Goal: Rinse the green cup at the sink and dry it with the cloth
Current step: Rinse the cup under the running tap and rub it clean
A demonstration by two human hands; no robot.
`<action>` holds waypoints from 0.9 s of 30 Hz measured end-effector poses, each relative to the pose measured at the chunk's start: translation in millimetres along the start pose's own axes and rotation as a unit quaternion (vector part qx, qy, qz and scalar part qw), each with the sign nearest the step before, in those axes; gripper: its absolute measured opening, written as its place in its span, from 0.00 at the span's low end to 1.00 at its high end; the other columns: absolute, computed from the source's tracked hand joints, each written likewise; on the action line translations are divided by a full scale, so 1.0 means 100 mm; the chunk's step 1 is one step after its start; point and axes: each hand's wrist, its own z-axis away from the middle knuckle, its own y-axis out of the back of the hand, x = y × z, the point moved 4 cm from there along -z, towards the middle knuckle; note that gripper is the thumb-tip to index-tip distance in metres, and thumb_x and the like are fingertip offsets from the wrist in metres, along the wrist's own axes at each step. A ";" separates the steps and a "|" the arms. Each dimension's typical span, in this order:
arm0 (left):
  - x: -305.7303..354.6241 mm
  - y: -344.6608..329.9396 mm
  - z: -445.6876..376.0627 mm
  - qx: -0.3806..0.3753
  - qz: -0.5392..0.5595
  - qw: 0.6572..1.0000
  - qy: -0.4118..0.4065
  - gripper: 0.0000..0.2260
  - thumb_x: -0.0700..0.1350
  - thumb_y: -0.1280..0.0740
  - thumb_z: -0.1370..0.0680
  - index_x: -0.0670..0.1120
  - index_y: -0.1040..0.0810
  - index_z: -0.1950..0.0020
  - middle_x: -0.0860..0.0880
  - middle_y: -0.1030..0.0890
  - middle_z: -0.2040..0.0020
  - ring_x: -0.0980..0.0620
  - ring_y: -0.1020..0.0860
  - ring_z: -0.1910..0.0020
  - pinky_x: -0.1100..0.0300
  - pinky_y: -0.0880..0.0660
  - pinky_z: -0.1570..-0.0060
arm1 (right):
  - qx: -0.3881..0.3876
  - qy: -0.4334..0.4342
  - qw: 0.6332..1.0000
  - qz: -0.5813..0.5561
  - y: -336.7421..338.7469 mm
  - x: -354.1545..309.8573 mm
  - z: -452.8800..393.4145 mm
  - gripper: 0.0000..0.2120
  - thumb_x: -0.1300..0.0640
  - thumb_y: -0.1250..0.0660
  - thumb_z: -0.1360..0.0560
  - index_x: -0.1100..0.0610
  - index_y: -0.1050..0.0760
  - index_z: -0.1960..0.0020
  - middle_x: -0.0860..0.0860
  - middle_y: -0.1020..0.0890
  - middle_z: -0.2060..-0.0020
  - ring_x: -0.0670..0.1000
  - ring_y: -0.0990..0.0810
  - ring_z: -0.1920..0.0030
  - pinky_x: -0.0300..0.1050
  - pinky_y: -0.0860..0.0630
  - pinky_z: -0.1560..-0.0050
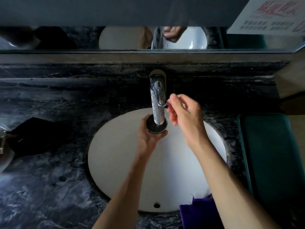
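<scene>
My left hand (149, 138) grips the cup (152, 127) from below and holds it upright under the chrome faucet's (157, 96) spout, over the white oval sink (115, 154). The cup looks dark from above, with its rim and inside showing. My right hand (183, 113) hovers just right of the faucet lever with loosely curled fingers near the lever tip; it holds nothing. A purple cloth (199, 212) lies on the sink's front right edge, partly under my right forearm.
Dark marble counter (49, 179) surrounds the sink. A black folded object (34, 136) lies at the left, beside part of a metal fixture (2, 139) at the left edge. A dark green object (272, 154) sits at the right. A mirror (115, 37) runs along the back.
</scene>
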 end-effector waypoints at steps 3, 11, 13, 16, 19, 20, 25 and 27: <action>0.02 0.03 0.00 0.001 -0.015 1.000 -0.004 0.30 0.27 0.21 0.31 0.49 0.26 0.36 0.54 0.18 0.45 0.70 0.19 0.52 0.73 0.22 0.58 | -0.024 -0.017 1.000 0.008 -0.04 -0.12 -0.01 0.20 0.51 0.32 0.19 0.65 0.28 0.62 0.49 0.26 0.73 0.46 0.30 0.76 0.35 0.35 0.77; 0.06 0.05 0.06 -0.006 -0.014 1.000 0.005 0.29 0.27 0.21 0.29 0.43 0.27 0.33 0.48 0.18 0.43 0.72 0.20 0.52 0.73 0.22 0.59 | -0.054 -0.106 0.991 -0.066 -0.18 -0.03 0.08 0.14 0.57 0.33 0.18 0.64 0.21 0.59 0.47 0.24 0.74 0.43 0.32 0.75 0.33 0.37 0.78; 0.07 0.06 0.05 -0.004 -0.015 1.000 0.010 0.29 0.27 0.21 0.29 0.46 0.27 0.35 0.51 0.18 0.44 0.73 0.20 0.52 0.74 0.22 0.60 | -0.053 -0.108 0.990 -0.070 -0.19 -0.02 0.08 0.13 0.57 0.34 0.18 0.63 0.22 0.59 0.46 0.24 0.74 0.43 0.32 0.76 0.33 0.38 0.78; 0.09 0.06 0.04 -0.003 -0.015 1.000 0.018 0.29 0.28 0.21 0.29 0.48 0.27 0.36 0.50 0.18 0.43 0.72 0.20 0.53 0.74 0.23 0.62 | -0.055 -0.105 0.990 -0.072 -0.18 0.00 0.08 0.14 0.58 0.34 0.17 0.62 0.22 0.60 0.47 0.25 0.75 0.43 0.33 0.76 0.33 0.38 0.78; 0.10 0.06 0.04 0.000 -0.013 1.000 0.019 0.29 0.27 0.21 0.29 0.48 0.27 0.36 0.50 0.18 0.44 0.69 0.19 0.52 0.74 0.23 0.62 | -0.053 -0.104 0.990 -0.078 -0.18 0.03 0.06 0.14 0.59 0.34 0.17 0.61 0.22 0.61 0.47 0.26 0.75 0.43 0.34 0.77 0.33 0.39 0.78; 0.10 0.06 0.04 0.000 -0.010 1.000 0.018 0.30 0.27 0.21 0.30 0.47 0.27 0.35 0.50 0.18 0.44 0.66 0.19 0.50 0.74 0.23 0.62 | -0.052 -0.106 0.990 -0.082 -0.19 0.03 0.06 0.14 0.59 0.34 0.17 0.62 0.22 0.61 0.46 0.26 0.76 0.43 0.34 0.77 0.33 0.39 0.79; 0.08 0.03 0.04 0.008 -0.005 1.000 0.019 0.30 0.29 0.19 0.31 0.46 0.26 0.35 0.49 0.17 0.43 0.49 0.18 0.43 0.68 0.20 0.52 | -0.041 -0.119 0.988 -0.095 -0.19 0.08 0.05 0.15 0.61 0.34 0.18 0.63 0.23 0.62 0.46 0.26 0.77 0.43 0.34 0.79 0.34 0.39 0.79; 0.07 0.03 0.06 0.006 0.005 0.999 0.033 0.30 0.31 0.18 0.31 0.44 0.25 0.33 0.46 0.16 0.41 0.45 0.17 0.40 0.50 0.17 0.43 | -0.038 -0.128 0.988 -0.082 -0.19 0.14 0.07 0.14 0.62 0.35 0.18 0.64 0.23 0.62 0.47 0.26 0.77 0.43 0.35 0.78 0.34 0.40 0.79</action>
